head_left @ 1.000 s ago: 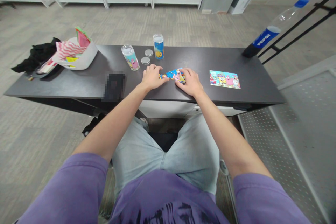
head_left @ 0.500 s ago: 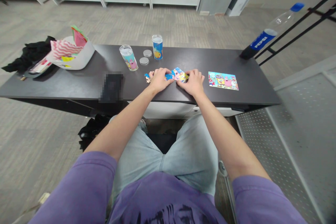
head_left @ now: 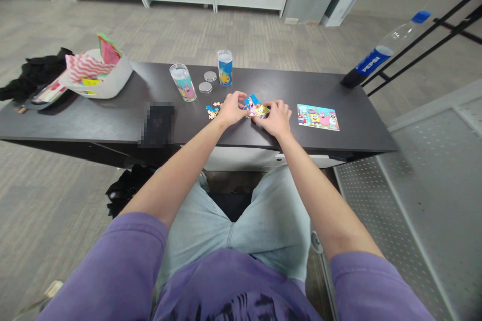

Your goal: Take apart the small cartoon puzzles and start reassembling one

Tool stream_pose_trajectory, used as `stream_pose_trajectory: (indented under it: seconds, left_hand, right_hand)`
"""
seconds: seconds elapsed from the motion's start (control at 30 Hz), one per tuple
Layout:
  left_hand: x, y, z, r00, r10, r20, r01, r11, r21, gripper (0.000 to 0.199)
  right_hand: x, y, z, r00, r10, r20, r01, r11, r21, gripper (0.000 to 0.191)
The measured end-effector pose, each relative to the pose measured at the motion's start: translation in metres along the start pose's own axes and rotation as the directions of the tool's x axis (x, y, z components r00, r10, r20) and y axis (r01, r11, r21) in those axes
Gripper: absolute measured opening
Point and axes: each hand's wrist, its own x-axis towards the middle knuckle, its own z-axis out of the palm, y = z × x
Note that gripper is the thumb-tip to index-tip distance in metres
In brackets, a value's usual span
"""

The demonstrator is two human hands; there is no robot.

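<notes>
A partly joined puzzle (head_left: 256,107) with blue, pink and yellow parts lies on the dark table between my hands. My left hand (head_left: 232,109) grips its left side, thumb and fingers closed on the edge. At its right edge, my right hand (head_left: 277,118) has thumb and fingers closed on the puzzle. Several loose pieces (head_left: 213,111) lie just left of my left hand, partly hidden by it. To the right of my right hand a cartoon picture card (head_left: 318,118) lies flat.
Two clear picture jars (head_left: 184,83) (head_left: 225,68) stand behind, with two round silver lids (head_left: 206,87) between them. A black item (head_left: 158,124) lies left of the pieces. A white basket (head_left: 113,80) of cloth stands far left, a Pepsi bottle (head_left: 371,62) at the back right.
My left hand has moved slightly up and right, closer to the puzzle's edge, uncovering more loose pieces. My right hand keeps its place on the puzzle. The view has shifted slightly.
</notes>
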Motion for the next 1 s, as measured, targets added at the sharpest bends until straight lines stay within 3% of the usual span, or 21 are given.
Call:
stream_pose_trajectory:
  seconds: [0.2,0.43,0.63,1.0]
  left_hand:
    - [0.016,0.016,-0.005,1.000,-0.009,0.006,0.009,0.999,-0.052,0.046]
    - [0.013,0.014,-0.021,0.998,-0.010,-0.057,0.020,0.984,0.177,0.041]
    - [0.022,0.011,-0.007,0.997,-0.078,-0.013,0.079,0.951,0.299,0.058]
    - [0.033,0.013,-0.004,0.990,-0.130,0.052,0.116,0.971,0.211,0.046]
  right_hand:
    - [-0.001,-0.005,-0.004,0.999,-0.003,0.032,0.004,1.000,-0.025,0.075]
    - [-0.003,-0.009,-0.008,0.999,-0.014,0.041,0.014,1.000,-0.010,0.074]
    - [-0.004,-0.012,-0.014,0.997,-0.021,0.074,0.019,0.999,0.035,0.065]
    - [-0.006,-0.011,-0.023,0.989,-0.103,0.106,0.081,0.978,0.193,0.076]
